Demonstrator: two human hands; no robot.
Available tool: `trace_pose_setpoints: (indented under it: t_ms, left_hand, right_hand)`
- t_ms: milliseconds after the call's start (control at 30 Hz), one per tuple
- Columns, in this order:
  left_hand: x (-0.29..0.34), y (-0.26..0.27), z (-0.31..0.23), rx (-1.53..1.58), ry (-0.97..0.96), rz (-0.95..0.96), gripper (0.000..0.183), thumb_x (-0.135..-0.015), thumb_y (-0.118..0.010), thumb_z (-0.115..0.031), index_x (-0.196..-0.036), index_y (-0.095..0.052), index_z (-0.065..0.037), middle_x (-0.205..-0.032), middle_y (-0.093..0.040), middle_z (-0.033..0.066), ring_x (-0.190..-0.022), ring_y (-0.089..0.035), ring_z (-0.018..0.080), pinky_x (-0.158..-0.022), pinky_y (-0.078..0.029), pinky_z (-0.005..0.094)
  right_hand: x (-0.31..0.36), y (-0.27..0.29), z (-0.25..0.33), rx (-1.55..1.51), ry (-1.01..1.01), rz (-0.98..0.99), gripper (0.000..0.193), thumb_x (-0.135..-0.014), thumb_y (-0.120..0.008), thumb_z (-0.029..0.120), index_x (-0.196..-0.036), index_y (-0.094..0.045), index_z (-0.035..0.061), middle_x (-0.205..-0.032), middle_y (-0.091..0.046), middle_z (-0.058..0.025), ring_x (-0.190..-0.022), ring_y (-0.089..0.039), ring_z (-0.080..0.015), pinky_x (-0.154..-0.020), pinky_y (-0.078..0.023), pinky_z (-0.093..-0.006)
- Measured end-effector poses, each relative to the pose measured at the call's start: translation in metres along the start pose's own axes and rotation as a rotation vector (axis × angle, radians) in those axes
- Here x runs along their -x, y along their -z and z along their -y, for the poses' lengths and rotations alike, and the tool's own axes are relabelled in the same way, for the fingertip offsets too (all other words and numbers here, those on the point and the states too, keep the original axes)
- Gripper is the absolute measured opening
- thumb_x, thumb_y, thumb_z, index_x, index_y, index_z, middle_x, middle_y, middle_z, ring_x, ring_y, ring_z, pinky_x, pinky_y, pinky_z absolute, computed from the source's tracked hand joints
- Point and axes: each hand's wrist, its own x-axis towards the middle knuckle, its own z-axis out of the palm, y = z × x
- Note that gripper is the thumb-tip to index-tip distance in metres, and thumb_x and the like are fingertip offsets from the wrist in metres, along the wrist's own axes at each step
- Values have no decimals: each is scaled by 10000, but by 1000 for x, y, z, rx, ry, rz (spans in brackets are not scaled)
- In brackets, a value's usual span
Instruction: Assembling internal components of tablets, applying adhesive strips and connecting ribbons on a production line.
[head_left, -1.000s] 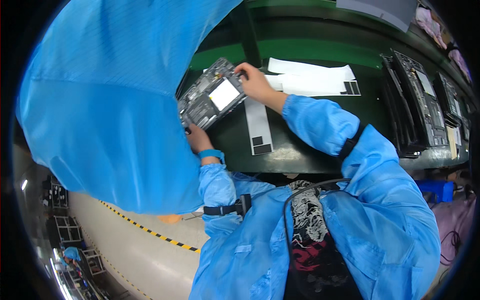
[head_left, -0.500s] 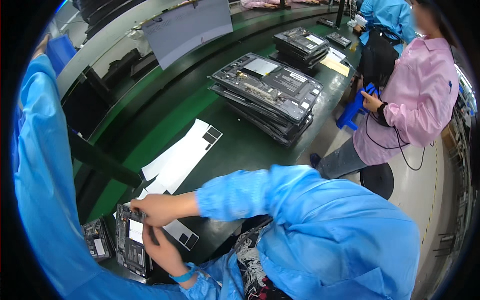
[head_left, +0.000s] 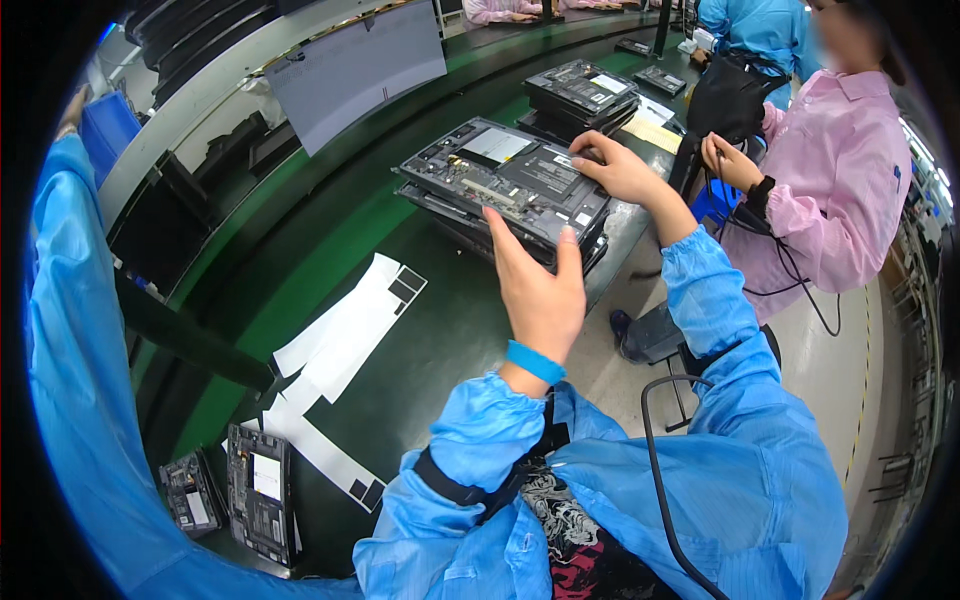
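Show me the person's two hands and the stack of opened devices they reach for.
left hand (head_left: 540,290), head view, back of the hand
right hand (head_left: 622,170), head view, back of the hand
stack of opened devices (head_left: 500,175), head view, top board

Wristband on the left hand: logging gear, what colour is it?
Bright blue wristband, clearest in the head view.

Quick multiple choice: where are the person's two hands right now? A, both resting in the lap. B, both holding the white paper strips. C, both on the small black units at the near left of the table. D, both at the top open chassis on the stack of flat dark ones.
D: the left hand is at the near edge of the top chassis and the right hand rests on its far corner.
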Motion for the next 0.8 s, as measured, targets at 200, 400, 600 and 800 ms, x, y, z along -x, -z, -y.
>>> trace_pose_setpoints:
  t_ms: [200, 400, 600, 800]
  left_hand:
    - [4, -22, 0, -73, -30, -74, 808, -899, -628, -178, -1462, -109, 79, -1497, -28, 389, -1415, -86, 501, -1152, -161, 475]
    - [-1, -16, -4, 71, -117, -244, 780, -851, -675, -107, -1451, -200, 43, -1505, -137, 344, -1420, -170, 444, -1151, -192, 452]
    - [-2, 68, -49, 583, -83, -543, 739, -852, -692, -47, -1437, -243, 7, -1405, -386, 198, -1269, -433, 256, -1046, -364, 351]
    - [83, 186, -24, 694, 127, -622, 353, -941, -545, -72, -1271, -483, 34, -1144, -600, 118, -1019, -596, 203, -910, -474, 341]
  right_hand:
    - [-4, -10, -2, -190, -120, -53, 149, -881, -595, 101, -1019, -609, 46, -788, -597, -7, -695, -515, -73, -632, -428, -250]
    - [23, -9, 40, -461, -167, -341, 117, -871, -562, 27, -968, -625, 44, -772, -598, -26, -570, -513, -88, -443, -441, -254]
    - [81, -43, 130, -697, 85, -519, 117, -878, -581, 33, -982, -620, -2, -890, -605, -28, -786, -535, -76, -702, -428, -203]
    - [185, -161, 184, -868, 303, -313, 427, -845, -589, -40, -1211, -387, 46, -1311, -462, -243, -1192, -483, -259, -920, -446, -329]
